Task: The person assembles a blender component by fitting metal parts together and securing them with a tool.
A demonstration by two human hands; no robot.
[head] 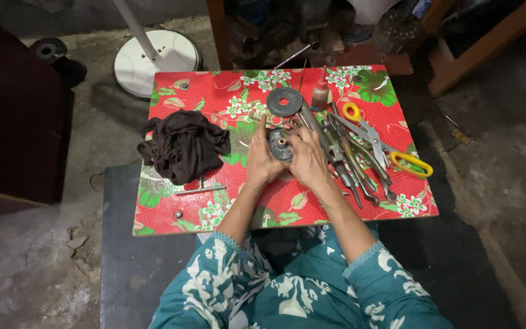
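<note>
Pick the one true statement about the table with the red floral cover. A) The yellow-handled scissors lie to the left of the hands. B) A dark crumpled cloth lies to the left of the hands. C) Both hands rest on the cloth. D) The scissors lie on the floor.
B: the dark crumpled cloth lies left of both hands, which hold a small dark disc; the yellow-handled scissors lie to their right.

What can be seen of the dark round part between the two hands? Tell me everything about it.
The dark round part is a disc, grey-black and metallic-looking, with a small reddish hub or hole at its centre. It appears tilted toward the camera, just above the red flowered table. The left hand cups its left edge and the right hand its right edge, hiding its rim on both sides. A similar flat disc lies apart, farther up the table. Finer detail is too dim to tell.
</note>
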